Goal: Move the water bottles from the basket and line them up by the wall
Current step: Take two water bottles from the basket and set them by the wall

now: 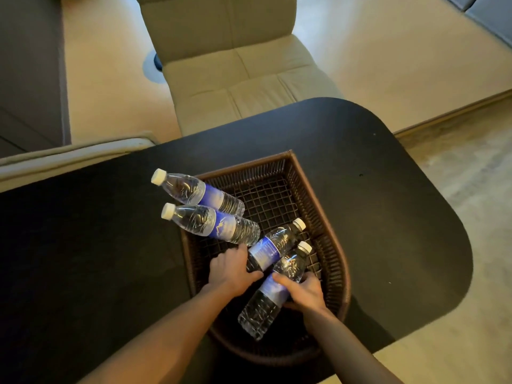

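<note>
— Black and round-cornered, the desk (388, 189) is seen from above, with a beige chair (235, 79) pushed close to its far edge and pale floor beyond. What is carried on it?

— A brown woven basket (302, 178) is set near the middle, toward the near edge. Four water bottles are held in it. Going from the left: the far-left bottle (198, 192) and the second bottle (212, 223) are propped over the basket's left rim, white caps pointing out over the desk. The third bottle (275, 243) and the nearest bottle (277, 289) are laid inside, caps toward the right wall of the basket.

— Which step is judged to be in hand?

— The first pick-up, it seems; no bottle is yet seen standing outside. The left hand (231, 268) is closed around the base of the third bottle. The right hand (303, 292) is clamped on the nearest bottle at its label. The hands are apart, one bottle in each.

— What is called for next?

— Both bottles would need to be lifted clear of the rim and carried to the wall. No wall beside the desk can be made out, so the spot cannot be told.

— Is anything in the way?

— The two gripped bottles are touching, and the second bottle's base is just beside the left hand, so it could be knocked.
</note>
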